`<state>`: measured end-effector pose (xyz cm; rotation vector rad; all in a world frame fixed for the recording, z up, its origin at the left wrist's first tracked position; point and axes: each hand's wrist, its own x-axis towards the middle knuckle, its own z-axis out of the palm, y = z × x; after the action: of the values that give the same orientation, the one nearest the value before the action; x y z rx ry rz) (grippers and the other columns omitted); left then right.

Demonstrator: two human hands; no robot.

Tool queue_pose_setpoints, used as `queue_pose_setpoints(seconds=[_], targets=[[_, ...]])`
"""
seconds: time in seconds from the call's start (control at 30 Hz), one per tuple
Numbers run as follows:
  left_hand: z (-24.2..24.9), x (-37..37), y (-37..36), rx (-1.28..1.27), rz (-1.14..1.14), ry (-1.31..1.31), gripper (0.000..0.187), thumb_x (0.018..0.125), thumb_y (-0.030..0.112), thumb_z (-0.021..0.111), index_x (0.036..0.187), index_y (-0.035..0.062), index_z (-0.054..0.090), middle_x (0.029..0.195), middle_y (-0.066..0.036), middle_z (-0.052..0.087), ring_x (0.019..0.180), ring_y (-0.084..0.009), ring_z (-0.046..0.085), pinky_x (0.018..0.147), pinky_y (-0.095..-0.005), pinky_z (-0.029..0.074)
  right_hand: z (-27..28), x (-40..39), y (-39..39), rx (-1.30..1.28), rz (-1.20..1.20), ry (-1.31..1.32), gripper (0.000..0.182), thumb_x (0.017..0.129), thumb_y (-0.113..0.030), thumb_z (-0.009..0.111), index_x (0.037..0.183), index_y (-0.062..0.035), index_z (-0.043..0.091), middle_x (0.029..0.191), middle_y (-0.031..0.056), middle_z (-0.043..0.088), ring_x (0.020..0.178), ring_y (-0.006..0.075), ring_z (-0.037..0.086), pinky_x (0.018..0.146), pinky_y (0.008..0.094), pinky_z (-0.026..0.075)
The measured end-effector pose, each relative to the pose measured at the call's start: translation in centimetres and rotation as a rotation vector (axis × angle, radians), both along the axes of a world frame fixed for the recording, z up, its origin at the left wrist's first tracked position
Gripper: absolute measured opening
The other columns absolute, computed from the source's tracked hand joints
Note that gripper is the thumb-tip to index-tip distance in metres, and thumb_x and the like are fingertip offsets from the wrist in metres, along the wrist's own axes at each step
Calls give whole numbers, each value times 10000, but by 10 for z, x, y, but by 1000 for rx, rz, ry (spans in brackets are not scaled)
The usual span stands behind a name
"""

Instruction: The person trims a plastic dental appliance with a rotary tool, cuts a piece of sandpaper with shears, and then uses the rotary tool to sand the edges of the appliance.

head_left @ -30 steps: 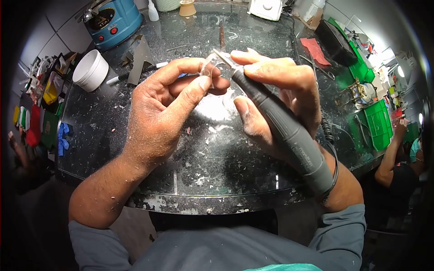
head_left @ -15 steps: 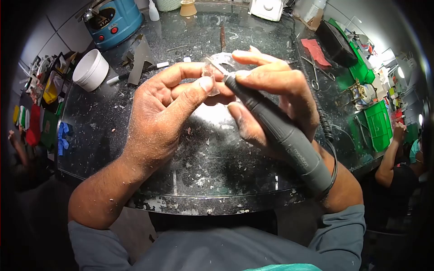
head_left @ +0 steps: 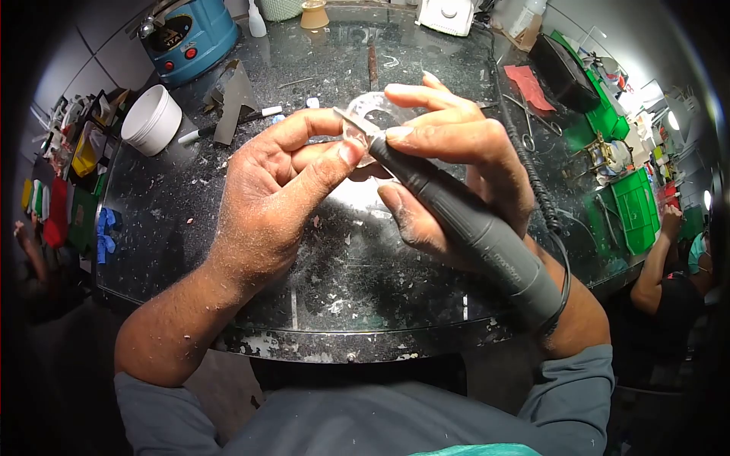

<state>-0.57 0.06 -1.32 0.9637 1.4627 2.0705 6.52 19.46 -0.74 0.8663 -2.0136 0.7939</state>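
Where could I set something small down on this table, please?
Scattered specks aside, the table looks free between the white tub, the blue strip and the left hand; another patch lies between the forearms. The right side is crowded with scissors, a red sheet, a black box and a green tray.

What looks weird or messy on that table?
Pale specks litter the black tabletop, and dust dots the left hand holding the clear arched piece. It looks messy; the rotary handpiece probably made some.
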Motion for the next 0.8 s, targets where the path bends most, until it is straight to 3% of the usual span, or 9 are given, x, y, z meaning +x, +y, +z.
queue_pose_setpoints(seconds=[0.43, 0.6, 0.8], targets=[[0, 1, 0, -4, -49, -42, 273, 948, 78, 587, 1188, -45, 547, 1064, -149, 692, 1018, -171, 655, 967, -302, 477, -4, -1, -3, -55, -14, 4, 425, 785, -35, 736, 1139, -39, 500, 1007, 119, 638, 1135, 382, 611, 1097, 611, 272], [2, 2, 0, -25, -37, -99, 340, 912, 55, 596, 1219, -61, 508, 1054, -116, 667, 996, -128, 639, 959, -285, 459, -3, 0, -3, -72, -15, 2, 416, 781, -23, 729, 1131, -36, 504, 1024, 128, 620, 1134, 384, 611, 1098, 608, 274], [0, -1, -1, 9, -101, -65, 280, 937, 72, 605, 1187, -40, 547, 1073, -139, 692, 1039, -152, 644, 969, -293, 469, -3, -1, -3, -57, -23, 15, 418, 780, 5, 708, 1132, -37, 486, 1033, 139, 592, 1132, 379, 615, 1095, 604, 288]])
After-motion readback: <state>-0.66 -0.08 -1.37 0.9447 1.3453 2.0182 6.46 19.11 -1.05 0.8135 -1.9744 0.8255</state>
